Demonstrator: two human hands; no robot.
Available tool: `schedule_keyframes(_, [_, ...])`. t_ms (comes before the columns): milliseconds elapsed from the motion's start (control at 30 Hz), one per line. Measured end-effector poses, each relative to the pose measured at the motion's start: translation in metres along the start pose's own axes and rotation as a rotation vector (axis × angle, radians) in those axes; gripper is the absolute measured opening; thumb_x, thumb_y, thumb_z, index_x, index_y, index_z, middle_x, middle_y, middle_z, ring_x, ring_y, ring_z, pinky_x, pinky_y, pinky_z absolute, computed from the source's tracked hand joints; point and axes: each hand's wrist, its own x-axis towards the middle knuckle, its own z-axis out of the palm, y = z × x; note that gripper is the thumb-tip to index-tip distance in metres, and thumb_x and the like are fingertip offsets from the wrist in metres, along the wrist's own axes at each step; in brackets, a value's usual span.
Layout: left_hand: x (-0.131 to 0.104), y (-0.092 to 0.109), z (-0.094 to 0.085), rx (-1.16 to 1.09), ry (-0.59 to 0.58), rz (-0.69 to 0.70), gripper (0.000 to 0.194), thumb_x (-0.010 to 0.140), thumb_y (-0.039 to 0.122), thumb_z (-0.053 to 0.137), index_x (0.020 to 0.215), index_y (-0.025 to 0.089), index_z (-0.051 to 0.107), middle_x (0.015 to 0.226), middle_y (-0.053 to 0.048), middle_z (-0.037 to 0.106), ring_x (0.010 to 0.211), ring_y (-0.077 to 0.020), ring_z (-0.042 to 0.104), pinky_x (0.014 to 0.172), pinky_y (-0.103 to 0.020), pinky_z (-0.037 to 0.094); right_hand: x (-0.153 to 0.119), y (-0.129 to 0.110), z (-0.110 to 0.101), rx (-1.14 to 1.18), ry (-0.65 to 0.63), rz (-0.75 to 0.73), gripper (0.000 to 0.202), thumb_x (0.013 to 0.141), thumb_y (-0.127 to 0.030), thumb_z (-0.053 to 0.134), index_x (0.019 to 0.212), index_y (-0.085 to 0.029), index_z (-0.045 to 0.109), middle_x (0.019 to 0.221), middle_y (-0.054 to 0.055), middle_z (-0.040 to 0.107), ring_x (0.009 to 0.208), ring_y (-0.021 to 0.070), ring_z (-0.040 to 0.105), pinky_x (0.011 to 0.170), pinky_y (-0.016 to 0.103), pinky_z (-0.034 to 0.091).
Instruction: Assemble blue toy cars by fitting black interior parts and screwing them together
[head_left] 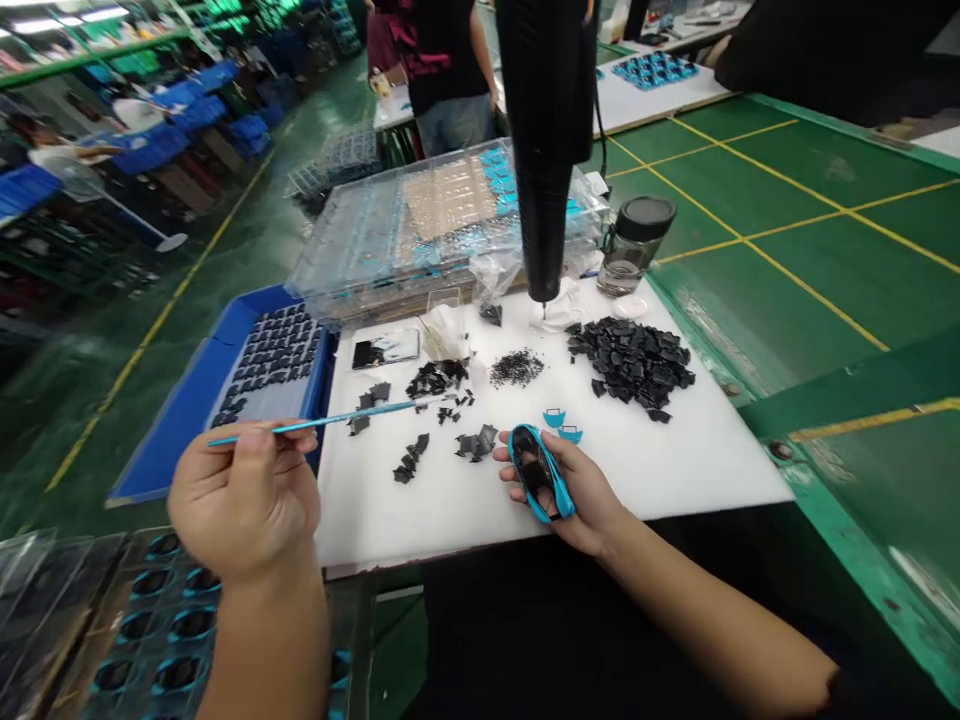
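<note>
My left hand point(251, 495), at the left of the white board point(420, 520), pinches a thin blue stick point(352, 413) that points right over the board. In my right hand point(589, 492) lies a blue and black oval shell point(538, 475), held at the board's front edge with the fingers round it. Two small blue pieces point(555, 417) rest just behind the shell. Behind and left of them are small groups of black parts point(477, 443) and a scatter of tiny black bits point(517, 368). A large heap of black pieces point(637, 362) sits at the right.
A black electric screwdriver point(544, 200) hangs over the board. Clear trays point(360, 240) and a bottle point(634, 250) stand behind. A blue bin point(165, 440) is at left, trays of blue shells point(139, 625) at lower left. A person point(450, 70) stands beyond.
</note>
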Motion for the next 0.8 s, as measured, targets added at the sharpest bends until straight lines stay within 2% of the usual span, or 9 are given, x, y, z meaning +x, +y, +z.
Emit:
schedule_keyframes(133, [-0.027, 0.007, 0.018, 0.059, -0.077, 0.069, 0.002, 0.070, 0.024, 0.075, 0.070, 0.024, 0.073, 0.061, 0.001, 0.067, 0.051, -0.0181, 0.060, 0.047, -0.035, 0.047, 0.002, -0.002, -0.007, 0.078, -0.109, 0.055, 0.047, 0.101, -0.040, 0.034, 0.108, -0.008, 0.067, 0.091, 0.013, 0.071, 0.071, 0.0193, 0.070, 0.064, 0.030, 0.059])
schedule_keyframes(200, [-0.031, 0.009, 0.021, 0.104, -0.068, 0.134, 0.003, 0.068, 0.025, 0.074, 0.070, 0.026, 0.073, 0.062, 0.001, 0.065, 0.054, -0.0204, 0.061, 0.048, -0.038, 0.048, 0.002, -0.002, -0.010, 0.084, -0.153, 0.069, 0.048, 0.102, -0.042, 0.033, 0.108, -0.008, 0.067, 0.090, 0.012, 0.071, 0.070, 0.0191, 0.070, 0.065, 0.030, 0.059])
schedule_keyframes(267, [-0.024, 0.007, 0.019, 0.172, 0.007, 0.223, 0.004, 0.067, 0.029, 0.075, 0.069, 0.026, 0.072, 0.061, 0.002, 0.061, 0.055, -0.0219, 0.061, 0.052, -0.042, 0.049, 0.002, -0.002, -0.012, 0.081, -0.174, 0.068, 0.047, 0.101, -0.042, 0.035, 0.109, -0.009, 0.067, 0.090, 0.012, 0.071, 0.069, 0.0185, 0.070, 0.066, 0.030, 0.059])
schedule_keyframes(367, [0.007, -0.009, 0.011, 0.316, 0.152, 0.306, 0.010, 0.067, 0.030, 0.074, 0.068, 0.022, 0.068, 0.059, 0.003, 0.057, 0.055, -0.0199, 0.061, 0.055, -0.040, 0.050, 0.001, -0.001, -0.012, 0.064, -0.175, 0.047, 0.045, 0.100, -0.043, 0.041, 0.111, -0.009, 0.067, 0.091, 0.012, 0.070, 0.070, 0.0181, 0.069, 0.066, 0.030, 0.059])
schedule_keyframes(433, [0.032, -0.029, 0.007, 0.398, 0.205, 0.222, 0.011, 0.068, 0.025, 0.072, 0.071, 0.017, 0.065, 0.062, 0.003, 0.060, 0.058, -0.0166, 0.063, 0.059, -0.035, 0.051, 0.001, 0.000, -0.012, 0.048, -0.165, 0.036, 0.044, 0.099, -0.043, 0.043, 0.113, -0.009, 0.067, 0.092, 0.012, 0.070, 0.070, 0.0178, 0.069, 0.066, 0.030, 0.059])
schedule_keyframes(467, [0.043, -0.041, 0.006, 0.413, 0.205, 0.113, 0.010, 0.069, 0.023, 0.070, 0.072, 0.016, 0.063, 0.063, 0.003, 0.061, 0.059, -0.0142, 0.063, 0.062, -0.032, 0.051, 0.002, 0.000, -0.011, 0.038, -0.159, 0.034, 0.044, 0.099, -0.043, 0.044, 0.114, -0.009, 0.067, 0.092, 0.011, 0.070, 0.070, 0.0176, 0.068, 0.066, 0.030, 0.059])
schedule_keyframes(567, [0.065, -0.078, 0.007, 0.417, 0.160, -0.085, 0.014, 0.077, 0.024, 0.065, 0.072, 0.014, 0.057, 0.064, 0.000, 0.065, 0.056, -0.0106, 0.061, 0.060, -0.029, 0.052, 0.001, 0.000, -0.010, 0.012, -0.138, 0.034, 0.043, 0.098, -0.043, 0.047, 0.115, -0.010, 0.068, 0.092, 0.011, 0.070, 0.070, 0.0172, 0.067, 0.067, 0.031, 0.059])
schedule_keyframes(667, [0.069, -0.106, 0.008, 0.406, 0.110, -0.190, 0.019, 0.078, 0.030, 0.066, 0.075, 0.014, 0.058, 0.069, -0.002, 0.067, 0.056, -0.0095, 0.060, 0.061, -0.028, 0.053, 0.000, 0.000, -0.009, -0.007, -0.117, 0.030, 0.041, 0.096, -0.044, 0.051, 0.114, -0.012, 0.069, 0.092, 0.010, 0.070, 0.070, 0.0170, 0.067, 0.068, 0.032, 0.060])
schedule_keyframes(800, [0.062, -0.118, -0.004, 0.392, 0.075, -0.238, 0.024, 0.076, 0.036, 0.069, 0.084, 0.014, 0.065, 0.076, -0.001, 0.067, 0.058, -0.0077, 0.057, 0.062, -0.025, 0.052, -0.001, 0.001, -0.008, -0.015, -0.119, 0.029, 0.040, 0.093, -0.045, 0.056, 0.113, -0.013, 0.069, 0.092, 0.009, 0.069, 0.070, 0.0171, 0.067, 0.068, 0.032, 0.060])
